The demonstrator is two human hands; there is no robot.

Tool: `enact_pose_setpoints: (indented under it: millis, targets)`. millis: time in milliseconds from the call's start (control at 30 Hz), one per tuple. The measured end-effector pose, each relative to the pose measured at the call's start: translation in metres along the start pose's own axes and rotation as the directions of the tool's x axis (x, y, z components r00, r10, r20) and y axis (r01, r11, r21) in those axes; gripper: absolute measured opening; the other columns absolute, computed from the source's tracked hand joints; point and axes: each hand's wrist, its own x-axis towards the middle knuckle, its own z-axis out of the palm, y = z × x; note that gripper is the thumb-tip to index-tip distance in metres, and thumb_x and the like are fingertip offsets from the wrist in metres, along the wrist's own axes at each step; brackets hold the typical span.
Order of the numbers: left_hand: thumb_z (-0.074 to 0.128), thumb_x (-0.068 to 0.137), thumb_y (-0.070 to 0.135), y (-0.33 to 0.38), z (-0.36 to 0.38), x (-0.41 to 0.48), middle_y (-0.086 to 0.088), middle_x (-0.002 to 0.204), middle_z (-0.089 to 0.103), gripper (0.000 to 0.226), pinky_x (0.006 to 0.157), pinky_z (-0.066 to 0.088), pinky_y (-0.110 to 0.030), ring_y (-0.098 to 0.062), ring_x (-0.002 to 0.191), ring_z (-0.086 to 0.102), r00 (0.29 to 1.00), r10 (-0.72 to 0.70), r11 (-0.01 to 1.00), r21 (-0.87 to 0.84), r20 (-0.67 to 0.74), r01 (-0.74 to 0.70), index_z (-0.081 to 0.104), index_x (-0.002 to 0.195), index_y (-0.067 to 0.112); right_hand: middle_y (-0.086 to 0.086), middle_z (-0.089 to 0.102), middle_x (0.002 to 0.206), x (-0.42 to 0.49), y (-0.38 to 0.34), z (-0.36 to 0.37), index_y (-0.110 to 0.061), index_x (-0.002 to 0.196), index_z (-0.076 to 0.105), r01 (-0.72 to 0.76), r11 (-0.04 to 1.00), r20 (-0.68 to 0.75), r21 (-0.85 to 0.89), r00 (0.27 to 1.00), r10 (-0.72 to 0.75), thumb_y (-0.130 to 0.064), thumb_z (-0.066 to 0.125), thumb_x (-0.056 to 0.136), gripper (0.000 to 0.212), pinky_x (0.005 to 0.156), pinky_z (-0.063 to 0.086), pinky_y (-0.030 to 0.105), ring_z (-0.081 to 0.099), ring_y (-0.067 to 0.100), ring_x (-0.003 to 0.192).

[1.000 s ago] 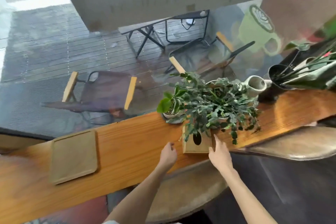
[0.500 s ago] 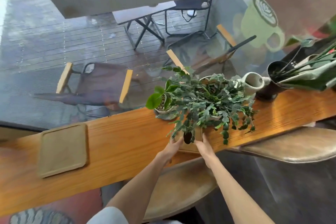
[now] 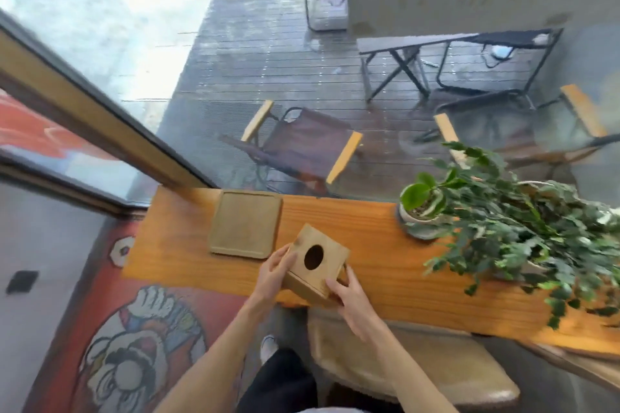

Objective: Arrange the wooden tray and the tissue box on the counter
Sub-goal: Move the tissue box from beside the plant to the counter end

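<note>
Nearest: cushioned tan stool seat point(image 3: 419, 375) below the counter edge. Above it, left hand point(image 3: 273, 273) and right hand point(image 3: 349, 292), each partly closed with fingers curled on opposite sides of the square light-wood tissue box with a round top hole point(image 3: 317, 261); box tilted, over the near edge of the long orange-brown wooden counter point(image 3: 385, 261), whether touching it not clear. Just beyond and left: flat rectangular wooden tray with rounded corners point(image 3: 245, 224), lying on the counter, close to the box. Further right: small white-potted green plant point(image 3: 421, 208) and a trailing leafy plant point(image 3: 523, 228). Beyond the glass: folding chairs point(image 3: 302, 147) on wet decking. Progress, as judged: box carried near the tray, not yet set down; final placement outstanding. No legible writing or brand visible.
</note>
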Motion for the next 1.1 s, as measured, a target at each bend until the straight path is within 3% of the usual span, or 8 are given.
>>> enact_pose_setpoints:
  millis: [167,300,400,600,700,800,1000,1100]
  targets:
    - [0.056,0.099,0.043,-0.015,-0.115,-0.034,-0.006,0.096,0.075,0.028,0.077,0.055,-0.041,-0.024,0.085,0.069,0.978,-0.067,0.979,-0.203,-0.196,0.026,0.074,0.100,0.022,0.007,0.019,0.167,0.011,-0.027,0.099,-0.030,0.160,0.004,0.095,0.923,0.098,-0.372,0.993,-0.062,-0.035,0.061,0.097,0.086,0.123,0.024,0.050,0.025,0.031,0.152]
    - [0.063,0.082,0.052,-0.035,-0.198,-0.057,-0.010,0.085,0.073,0.049,0.064,0.052,-0.035,-0.028,0.080,0.066,0.970,-0.057,0.957,-0.289,-0.237,-0.014,0.073,0.101,0.008,0.002,0.032,0.159,0.020,-0.035,0.187,-0.026,0.158,0.026,0.378,0.636,0.317,-0.673,0.924,-0.213,-0.037,0.060,0.098,0.069,0.122,0.020,0.034,0.026,0.020,0.150]
    - [0.067,0.060,0.059,-0.049,-0.261,-0.079,-0.010,0.091,0.068,0.069,0.071,0.046,-0.034,-0.027,0.086,0.062,0.983,-0.009,0.960,-0.278,-0.181,-0.042,0.069,0.108,0.009,0.000,0.042,0.154,0.020,-0.021,0.254,-0.031,0.153,0.038,0.428,0.511,0.490,-0.745,0.872,-0.016,-0.043,0.054,0.099,0.057,0.119,0.032,0.040,0.040,0.020,0.144]
    - [0.065,0.078,0.058,-0.089,-0.390,-0.128,-0.023,0.101,0.062,0.067,0.085,0.044,-0.044,-0.038,0.096,0.062,0.999,0.018,0.979,-0.202,-0.041,-0.026,0.066,0.114,0.002,0.001,0.076,0.107,0.015,0.055,0.367,-0.027,0.122,0.066,0.188,0.638,0.432,-0.747,0.866,0.251,-0.049,0.070,0.088,0.041,0.092,0.055,0.051,0.073,0.019,0.096]
    - [0.051,0.085,0.073,-0.095,-0.444,-0.145,-0.011,0.113,0.068,0.068,0.073,0.057,-0.034,-0.029,0.095,0.071,0.990,-0.044,0.954,-0.300,-0.133,0.002,0.060,0.130,0.023,0.005,0.076,0.113,0.014,0.081,0.409,-0.021,0.119,0.068,0.170,0.703,0.433,-0.690,0.876,0.214,-0.058,0.074,0.078,0.056,0.086,0.059,0.042,0.075,0.022,0.100]
    - [0.025,0.093,0.075,-0.107,-0.486,-0.147,-0.007,0.128,0.059,0.073,0.083,0.057,-0.043,-0.030,0.110,0.064,0.966,-0.163,0.883,-0.467,-0.200,0.052,0.049,0.140,0.025,0.005,0.076,0.090,0.019,0.104,0.431,-0.004,0.118,0.057,0.070,0.839,0.329,-0.540,0.935,0.134,-0.058,0.081,0.071,0.075,0.064,0.061,0.038,0.074,0.021,0.070]
    - [0.030,0.094,0.072,-0.107,-0.479,-0.120,-0.008,0.151,0.049,0.068,0.084,0.057,-0.047,-0.028,0.113,0.064,0.993,-0.102,0.852,-0.520,-0.057,0.058,0.032,0.152,0.036,0.016,0.067,0.127,0.035,0.132,0.443,-0.021,0.133,0.056,0.051,0.977,0.147,-0.207,0.989,-0.021,-0.047,0.065,0.091,0.049,0.088,0.057,0.063,0.071,0.037,0.108]
    - [0.030,0.084,0.084,-0.089,-0.457,-0.093,0.013,0.116,0.075,0.055,0.082,0.055,-0.040,-0.010,0.090,0.076,0.999,-0.040,0.921,-0.387,0.013,0.042,0.067,0.113,0.055,0.011,0.066,0.131,0.042,0.138,0.442,-0.032,0.138,0.050,0.059,0.989,0.128,-0.138,0.991,-0.041,-0.044,0.067,0.091,0.051,0.090,0.059,0.055,0.069,0.033,0.111]
